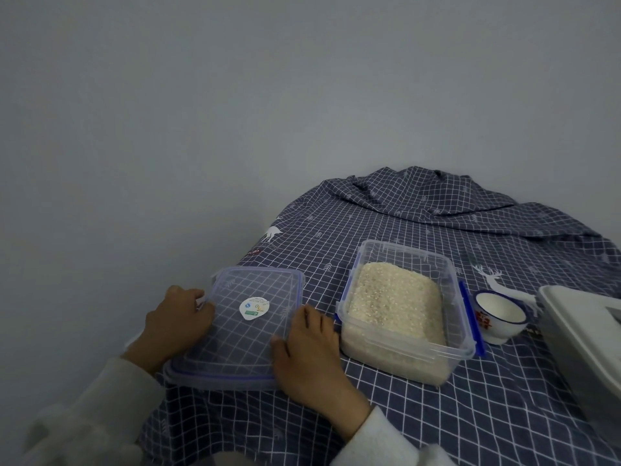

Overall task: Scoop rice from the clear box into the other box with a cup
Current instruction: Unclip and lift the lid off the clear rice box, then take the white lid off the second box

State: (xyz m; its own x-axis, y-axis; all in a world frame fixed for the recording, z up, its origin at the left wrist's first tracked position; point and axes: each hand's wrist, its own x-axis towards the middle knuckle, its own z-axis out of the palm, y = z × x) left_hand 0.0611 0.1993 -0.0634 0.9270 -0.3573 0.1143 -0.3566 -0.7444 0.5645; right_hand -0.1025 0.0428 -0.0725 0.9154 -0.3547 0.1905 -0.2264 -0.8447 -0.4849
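A clear box point(356, 317) with blue side clips stands open on the checked cloth, about half full of white rice point(395, 301). Its clear lid point(242, 344), with a round white sticker, lies flat to the left. My left hand point(174, 326) rests on the lid's left edge and my right hand point(309, 351) holds its right edge. A white cup point(500, 316) with a dark rim and red print stands right of the rice box, empty. The corner of a white box point(584, 344) shows at the far right.
A dark blue checked cloth point(437, 415) with white deer prints covers the table and bunches up at the back. A plain grey wall rises behind and to the left. The table's left edge lies just under the lid.
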